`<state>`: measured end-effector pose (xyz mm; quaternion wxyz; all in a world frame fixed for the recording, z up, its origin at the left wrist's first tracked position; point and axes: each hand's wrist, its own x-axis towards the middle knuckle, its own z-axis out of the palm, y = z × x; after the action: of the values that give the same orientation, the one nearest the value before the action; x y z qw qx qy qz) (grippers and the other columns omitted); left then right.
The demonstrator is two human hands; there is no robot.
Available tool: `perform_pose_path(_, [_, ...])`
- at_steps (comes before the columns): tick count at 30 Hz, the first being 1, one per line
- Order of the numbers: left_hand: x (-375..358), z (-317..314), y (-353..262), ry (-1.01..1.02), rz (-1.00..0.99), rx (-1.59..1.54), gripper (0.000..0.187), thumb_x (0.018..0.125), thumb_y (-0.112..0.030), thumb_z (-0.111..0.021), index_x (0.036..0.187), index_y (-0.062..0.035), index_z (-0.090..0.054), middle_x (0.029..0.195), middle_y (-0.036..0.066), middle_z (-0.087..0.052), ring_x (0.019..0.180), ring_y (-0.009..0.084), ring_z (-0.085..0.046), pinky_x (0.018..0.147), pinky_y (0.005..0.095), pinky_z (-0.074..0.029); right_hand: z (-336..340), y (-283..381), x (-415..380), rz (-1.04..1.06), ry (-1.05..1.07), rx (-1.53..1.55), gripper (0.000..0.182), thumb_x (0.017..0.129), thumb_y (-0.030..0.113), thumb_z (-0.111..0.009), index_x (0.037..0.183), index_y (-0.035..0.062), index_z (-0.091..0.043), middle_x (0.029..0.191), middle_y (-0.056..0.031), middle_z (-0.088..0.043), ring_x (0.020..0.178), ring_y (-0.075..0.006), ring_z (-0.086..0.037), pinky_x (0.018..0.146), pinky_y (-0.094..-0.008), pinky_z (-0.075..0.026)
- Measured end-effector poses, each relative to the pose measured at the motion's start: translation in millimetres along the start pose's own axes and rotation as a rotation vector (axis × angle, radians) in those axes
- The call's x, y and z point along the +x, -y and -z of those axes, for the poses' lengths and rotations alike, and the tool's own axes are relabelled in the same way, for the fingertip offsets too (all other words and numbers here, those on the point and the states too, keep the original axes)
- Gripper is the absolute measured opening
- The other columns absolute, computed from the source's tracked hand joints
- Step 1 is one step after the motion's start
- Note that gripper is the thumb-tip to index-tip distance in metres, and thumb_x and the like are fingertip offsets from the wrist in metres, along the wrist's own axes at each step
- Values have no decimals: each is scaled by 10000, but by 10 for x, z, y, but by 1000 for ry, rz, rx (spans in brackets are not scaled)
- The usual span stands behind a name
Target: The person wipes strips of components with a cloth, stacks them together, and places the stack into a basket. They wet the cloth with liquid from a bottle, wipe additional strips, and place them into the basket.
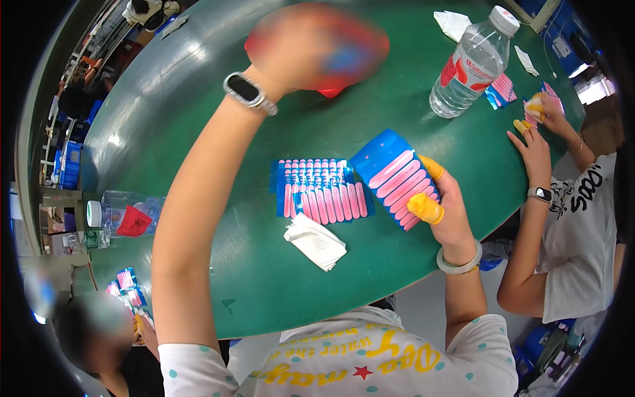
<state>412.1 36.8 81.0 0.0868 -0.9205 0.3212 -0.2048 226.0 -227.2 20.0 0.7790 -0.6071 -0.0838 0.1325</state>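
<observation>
My right hand (pixel 451 206), with yellow finger cots on thumb and finger, grips a blue sheet (pixel 407 182) that carries a row of pink, round-ended strips. Left of it, more blue sheets with pink strips (pixel 324 198) lie overlapping on the green table. A folded white cloth (pixel 315 242) rests just below that stack, touching or nearly touching it. My left hand (pixel 291 49) reaches to the far side over a red object (pixel 332 91). A blurred patch covers its fingers, so their pose and any hold are hidden.
A water bottle (pixel 471 66) stands at the back right, near white tissues (pixel 452 25). Another clear bottle (pixel 122 213) lies at the left. A co-worker's hands (pixel 537 132) handle pink-strip sheets on the right; a second person (pixel 99 331) sits lower left with similar sheets (pixel 127 286).
</observation>
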Motion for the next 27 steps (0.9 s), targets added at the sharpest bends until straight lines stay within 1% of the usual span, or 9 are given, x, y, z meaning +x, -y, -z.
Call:
perform_pose_path(3, [101, -74, -32, 48, -97, 33, 300, 695, -208, -814, 980, -240, -725, 1368, 68, -506, 1270, 326, -435, 1115, 587, -277, -6, -2, -9, -19, 21, -27, 636, 837, 108, -773, 1369, -60, -465, 1193, -122, -633, 1054, -175, -637, 916, -318, -523])
perform_pose_path(8, [169, -104, -64, 139, -76, 46, 208, 735, -259, -789, 930, -225, -725, 1357, 84, -516, 1273, 344, -430, 1122, 601, -245, 4, -24, -24, -7, 8, -38, 644, 836, 115, -780, 1368, -62, -464, 1196, -127, -632, 1054, -178, -638, 917, -319, -524])
perform_pose_path(10, [84, -51, -52, -107, -6, -19, 173, 791, -310, -751, 925, -206, -718, 1332, 106, -525, 1274, 357, -425, 1123, 602, -215, -4, -31, -32, 11, -1, -16, 649, 832, 107, -784, 1368, -64, -462, 1199, -129, -630, 1055, -181, -638, 918, -320, -525])
perform_pose_path(12, [-41, 18, -26, -175, 116, 67, 190, 830, -347, -722, 909, -174, -708, 1313, 142, -532, 1291, 382, -402, 1104, 626, -197, 0, -44, -41, 13, 2, -8, 649, 832, 103, -783, 1369, -65, -459, 1198, -130, -631, 1054, -182, -639, 919, -320, -525])
perform_pose_path(14, [-138, 104, -14, -58, 285, 142, 212, 825, -346, -725, 917, -157, -702, 1320, 160, -532, 1304, 392, -394, 1088, 655, -195, -10, -44, -34, 18, 8, 2, 650, 832, 98, -783, 1370, -66, -457, 1197, -131, -631, 1053, -183, -640, 920, -320, -525])
perform_pose_path(18, [-240, -14, 63, -127, 367, 266, 212, 822, -330, -729, 920, -144, -700, 1283, 169, -544, 1279, 394, -412, 1071, 668, -206, -15, -28, -31, -2, 44, -9, 656, 832, 99, -784, 1373, -66, -451, 1191, -132, -634, 1050, -182, -641, 920, -320, -525])
perform_pose_path(24, [-210, -144, 62, -257, 439, 91, 307, 815, -274, -731, 1108, -202, -680, 1253, 157, -532, 1225, 384, -434, 1064, 643, -230, -5, -70, -49, 30, 0, -47, 668, 843, 165, -785, 1371, -71, -451, 1186, -122, -635, 1042, -172, -644, 911, -316, -529])
perform_pose_path(26, [-169, -126, 61, -264, 286, -4, 435, 794, -234, -743, 1217, -261, -642, 1271, 141, -517, 1234, 383, -425, 1073, 610, -244, -5, -78, -37, 49, -13, -56, 670, 849, 193, -782, 1369, -72, -452, 1183, -119, -636, 1037, -169, -645, 908, -315, -531])
perform_pose_path(27, [-120, -57, 19, -141, 281, -94, 457, 781, -228, -754, 1224, -290, -660, 1347, 144, -491, 1291, 390, -389, 1101, 586, -230, -3, -76, -28, 46, -4, -43, 674, 854, 215, -779, 1368, -74, -453, 1182, -116, -636, 1037, -166, -645, 909, -313, -530])
